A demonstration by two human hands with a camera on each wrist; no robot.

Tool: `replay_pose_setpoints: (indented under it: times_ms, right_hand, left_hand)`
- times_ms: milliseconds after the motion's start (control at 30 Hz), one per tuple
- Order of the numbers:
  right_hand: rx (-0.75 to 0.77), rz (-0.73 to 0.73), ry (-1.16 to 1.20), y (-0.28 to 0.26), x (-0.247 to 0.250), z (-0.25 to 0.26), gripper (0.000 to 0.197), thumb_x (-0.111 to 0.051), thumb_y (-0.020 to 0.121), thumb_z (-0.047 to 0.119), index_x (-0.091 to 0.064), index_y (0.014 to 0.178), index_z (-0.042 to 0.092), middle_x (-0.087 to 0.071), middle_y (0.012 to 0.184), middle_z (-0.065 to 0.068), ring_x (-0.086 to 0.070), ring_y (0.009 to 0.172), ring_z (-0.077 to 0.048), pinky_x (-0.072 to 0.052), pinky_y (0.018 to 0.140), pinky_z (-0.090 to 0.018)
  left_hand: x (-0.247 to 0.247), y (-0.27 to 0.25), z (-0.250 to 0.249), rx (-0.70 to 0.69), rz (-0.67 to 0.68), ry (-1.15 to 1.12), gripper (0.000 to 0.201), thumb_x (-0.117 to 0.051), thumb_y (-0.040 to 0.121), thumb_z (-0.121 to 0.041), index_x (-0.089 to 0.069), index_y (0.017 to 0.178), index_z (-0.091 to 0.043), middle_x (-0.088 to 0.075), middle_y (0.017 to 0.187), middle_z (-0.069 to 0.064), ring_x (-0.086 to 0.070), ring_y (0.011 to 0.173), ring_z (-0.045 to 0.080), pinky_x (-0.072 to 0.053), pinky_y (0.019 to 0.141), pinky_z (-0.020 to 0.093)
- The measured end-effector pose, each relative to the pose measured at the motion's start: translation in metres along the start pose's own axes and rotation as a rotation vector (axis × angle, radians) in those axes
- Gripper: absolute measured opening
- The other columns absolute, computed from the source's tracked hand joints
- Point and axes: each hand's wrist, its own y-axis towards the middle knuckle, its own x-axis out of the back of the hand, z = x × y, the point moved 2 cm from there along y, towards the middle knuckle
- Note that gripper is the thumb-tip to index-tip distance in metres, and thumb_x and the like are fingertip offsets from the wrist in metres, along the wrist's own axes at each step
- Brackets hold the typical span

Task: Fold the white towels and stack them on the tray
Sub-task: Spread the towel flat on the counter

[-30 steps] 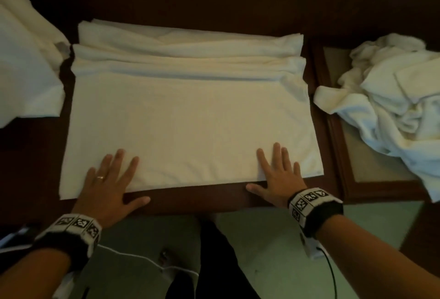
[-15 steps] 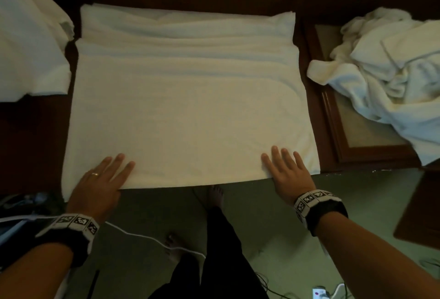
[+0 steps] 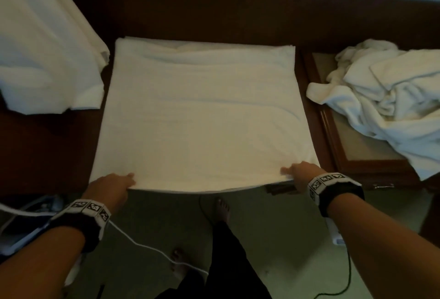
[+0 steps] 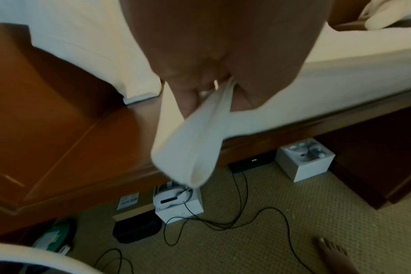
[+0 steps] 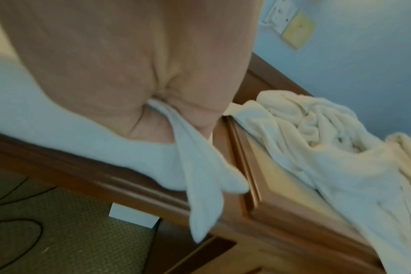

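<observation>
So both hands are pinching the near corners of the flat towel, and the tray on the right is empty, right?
Not quite. The hands, left and right, do pinch the towel corners, but the tray holds a crumpled pile of towels, as the head view shows.

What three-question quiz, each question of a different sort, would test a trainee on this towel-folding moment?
1. True or false: the left hand lies flat and open on the spread towel.
2. Multiple choice: the crumpled towels lie (A) on the tray to the right, (B) on the floor, (C) over the spread towel.
3. Fill in: the right hand pinches the towel's near ____ corner.

Key
1. False. The left wrist view shows its fingers pinching the near left corner.
2. A.
3. Right.
</observation>
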Motion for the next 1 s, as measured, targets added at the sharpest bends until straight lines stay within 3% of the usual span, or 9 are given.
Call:
replay_pose_setpoints:
  times_ms: [67, 133, 200, 300, 500, 567, 733, 867, 1000]
  right_hand:
    - [-0.045, 0.075, 0.018, -0.001, -0.001, -0.001, 0.045, -0.051, 0.095, 0.005, -0.055, 0.136, 0.024, -0.060, 0.130, -0.006, -0.062, 0.113, -0.023, -0.049, 0.092, -0.030]
    - [-0.076, 0.160, -0.014, 0.004, -0.006, -0.007, 0.028, -0.063, 0.092, 0.015, -0.066, 0.119, 0.021, -0.066, 0.119, -0.002, -0.064, 0.096, -0.017, -0.051, 0.088, -0.029]
    - [-0.130, 0.183, -0.072, 0.008, -0.013, -0.015, 0.027, -0.069, 0.086, 0.023, -0.068, 0.114, 0.023, -0.065, 0.128, 0.000, -0.063, 0.100, -0.018, -0.051, 0.093, -0.034]
    - [-0.143, 0.175, 0.013, 0.028, -0.026, -0.030, 0.027, -0.054, 0.096, 0.013, -0.064, 0.121, 0.012, -0.063, 0.129, -0.006, -0.062, 0.112, -0.024, -0.050, 0.095, -0.032]
    - [-0.098, -0.036, 0.183, 0.018, 0.053, -0.029, 0.027, -0.043, 0.095, -0.001, -0.068, 0.102, 0.008, -0.067, 0.112, -0.012, -0.065, 0.100, -0.027, -0.052, 0.084, -0.031]
    - [-0.088, -0.083, 0.210, 0.035, 0.073, -0.037, 0.028, -0.045, 0.094, 0.001, -0.070, 0.105, 0.009, -0.067, 0.111, -0.011, -0.065, 0.100, -0.027, -0.053, 0.087, -0.033]
    - [-0.067, -0.205, 0.243, 0.076, 0.130, -0.046, 0.035, -0.047, 0.092, 0.001, -0.069, 0.118, 0.008, -0.066, 0.117, -0.016, -0.063, 0.105, -0.033, -0.053, 0.091, -0.039]
    - [-0.050, -0.219, 0.254, 0.112, 0.168, -0.055, 0.041, -0.048, 0.091, 0.003, -0.064, 0.127, 0.013, -0.063, 0.126, -0.016, -0.061, 0.112, -0.034, -0.050, 0.095, -0.038]
    - [-0.028, -0.216, 0.218, 0.149, 0.194, -0.059, 0.031, -0.049, 0.089, 0.001, -0.071, 0.106, 0.013, -0.068, 0.113, -0.015, -0.063, 0.099, -0.032, -0.052, 0.085, -0.036]
  left_hand:
    - [0.006, -0.002, 0.004, 0.000, 0.051, 0.010, 0.032, -0.050, 0.100, -0.016, -0.066, 0.126, -0.025, -0.066, 0.123, 0.003, -0.063, 0.107, 0.016, -0.049, 0.087, 0.020]
    - [0.009, -0.004, 0.007, -0.013, 0.169, -0.016, 0.022, -0.052, 0.097, -0.012, -0.074, 0.094, -0.013, -0.072, 0.097, 0.003, -0.067, 0.089, 0.014, -0.043, 0.066, 0.012]
    - [0.014, -0.005, 0.008, -0.016, 0.228, -0.022, 0.025, -0.051, 0.094, -0.008, -0.064, 0.074, -0.013, -0.066, 0.080, 0.002, -0.069, 0.088, 0.020, -0.040, 0.064, 0.015]
    - [0.027, 0.000, 0.010, -0.001, 0.199, -0.036, 0.034, -0.049, 0.091, -0.002, -0.052, 0.061, -0.018, -0.055, 0.070, 0.000, -0.060, 0.073, 0.019, -0.041, 0.067, 0.022]
    - [0.075, 0.042, 0.019, 0.024, 0.038, -0.124, 0.036, -0.052, 0.094, -0.001, -0.055, 0.060, -0.013, -0.061, 0.068, 0.007, -0.061, 0.069, 0.021, -0.047, 0.066, 0.027]
    - [0.096, 0.057, 0.022, 0.037, 0.000, -0.150, 0.028, -0.053, 0.093, -0.001, -0.065, 0.069, -0.007, -0.069, 0.080, 0.013, -0.066, 0.079, 0.026, -0.053, 0.075, 0.032]
    - [0.151, 0.092, 0.020, 0.050, -0.114, -0.201, 0.019, -0.054, 0.095, -0.001, -0.073, 0.093, 0.002, -0.069, 0.101, 0.019, -0.065, 0.100, 0.037, -0.047, 0.084, 0.034]
    - [0.182, 0.127, 0.018, 0.069, -0.156, -0.185, 0.029, -0.052, 0.094, 0.000, -0.063, 0.070, -0.013, -0.063, 0.084, 0.015, -0.062, 0.088, 0.036, -0.038, 0.074, 0.032]
    - [0.202, 0.168, 0.016, 0.089, -0.179, -0.170, 0.037, -0.052, 0.094, 0.002, -0.051, 0.064, -0.021, -0.053, 0.076, 0.008, -0.052, 0.079, 0.030, -0.038, 0.074, 0.033]
